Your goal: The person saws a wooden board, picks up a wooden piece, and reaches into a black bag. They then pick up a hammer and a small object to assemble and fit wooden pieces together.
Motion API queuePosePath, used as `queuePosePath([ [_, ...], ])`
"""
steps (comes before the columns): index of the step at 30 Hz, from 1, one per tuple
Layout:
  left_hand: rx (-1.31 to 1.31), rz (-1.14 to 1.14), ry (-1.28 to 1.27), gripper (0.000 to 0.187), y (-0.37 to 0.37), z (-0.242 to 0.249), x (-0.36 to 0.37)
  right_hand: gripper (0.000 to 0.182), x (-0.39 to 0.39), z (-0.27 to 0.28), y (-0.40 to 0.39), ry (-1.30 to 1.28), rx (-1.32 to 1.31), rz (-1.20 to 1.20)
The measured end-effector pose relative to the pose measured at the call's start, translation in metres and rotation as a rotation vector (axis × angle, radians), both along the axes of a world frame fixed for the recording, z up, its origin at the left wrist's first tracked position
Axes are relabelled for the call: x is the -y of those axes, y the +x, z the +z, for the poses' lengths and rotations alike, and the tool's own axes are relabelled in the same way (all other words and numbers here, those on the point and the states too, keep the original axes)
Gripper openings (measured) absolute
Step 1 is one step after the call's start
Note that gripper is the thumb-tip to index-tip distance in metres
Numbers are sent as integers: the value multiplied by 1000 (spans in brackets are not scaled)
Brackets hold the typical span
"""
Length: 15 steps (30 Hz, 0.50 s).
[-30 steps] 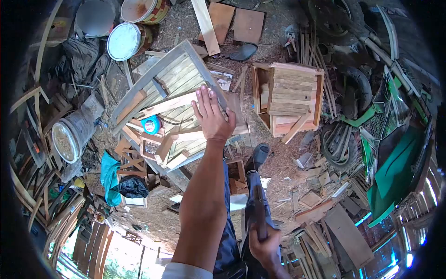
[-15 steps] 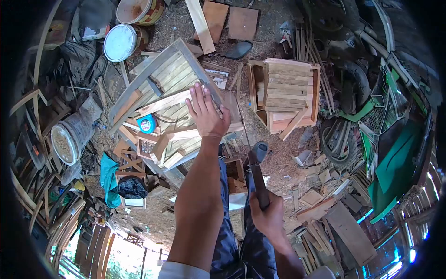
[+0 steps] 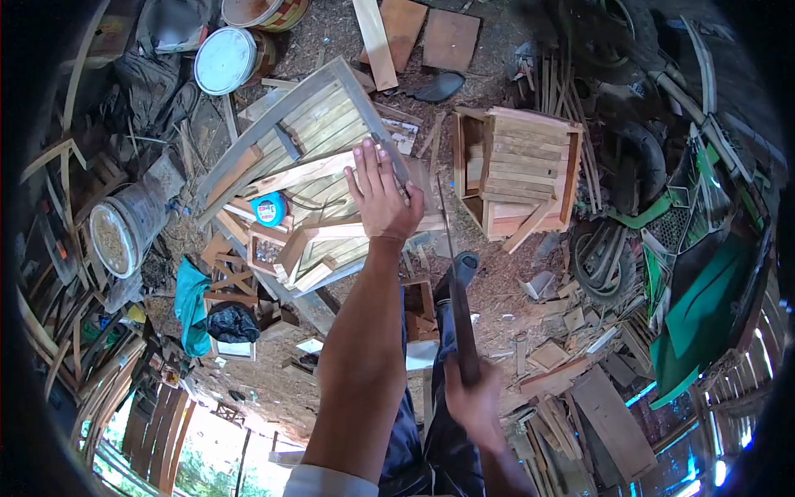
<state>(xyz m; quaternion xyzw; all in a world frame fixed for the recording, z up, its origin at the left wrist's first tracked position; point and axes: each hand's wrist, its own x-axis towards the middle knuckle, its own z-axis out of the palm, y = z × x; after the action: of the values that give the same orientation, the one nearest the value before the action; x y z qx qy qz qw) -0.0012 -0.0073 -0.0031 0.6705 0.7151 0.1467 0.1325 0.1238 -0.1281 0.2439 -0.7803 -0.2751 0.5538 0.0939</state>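
Observation:
My left hand (image 3: 381, 199) lies flat, fingers spread, on a pale wooden plank (image 3: 298, 176). The plank rests across a grey slatted wooden frame (image 3: 281, 124) and small box-like pieces (image 3: 290, 253). My right hand (image 3: 474, 402), low near my legs, is closed round the dark handle of a long thin-bladed tool (image 3: 454, 273). The blade points up and away, and its tip ends just right of my left hand, near the plank's end.
A slatted wooden crate (image 3: 517, 170) stands to the right. A blue round tin (image 3: 268, 209) lies on the frame. White-lidded buckets (image 3: 224, 60), a jar (image 3: 112, 236), a teal cloth (image 3: 192, 302), a tyre (image 3: 604, 253), green motorbike panels (image 3: 704, 306) and wood offcuts crowd the ground.
My right hand has brought the long tool up and forward from beside my leg, so its blade now reaches next to my left hand. The left hand stays on the plank.

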Motion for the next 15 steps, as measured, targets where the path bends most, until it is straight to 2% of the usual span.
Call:
queuePosePath([
  [1,5,-1,5,72,1,0,-3,31,-29,-23,-9,16,-12,-40],
  [2,9,3,6,72,1,2,-4,33,-27,-51,-21,193,-29,-111],
  [3,8,7,7,72,0,3,-3,33,-32,-47,-18,148,-20,-101],
  [5,13,-6,24,73,1,0,9,34,-47,-26,-13,34,11,-98],
  [7,-5,-17,39,72,-3,-3,1,31,-10,19,1,-23,-41,-21],
  [8,-12,-13,17,72,-3,0,3,14,13,37,3,-41,-45,-48],
  [11,-1,-4,-5,71,-2,0,5,13,4,38,4,-115,5,19],
  [15,7,-12,19,71,2,-1,3,23,-53,-92,-6,29,24,34],
])
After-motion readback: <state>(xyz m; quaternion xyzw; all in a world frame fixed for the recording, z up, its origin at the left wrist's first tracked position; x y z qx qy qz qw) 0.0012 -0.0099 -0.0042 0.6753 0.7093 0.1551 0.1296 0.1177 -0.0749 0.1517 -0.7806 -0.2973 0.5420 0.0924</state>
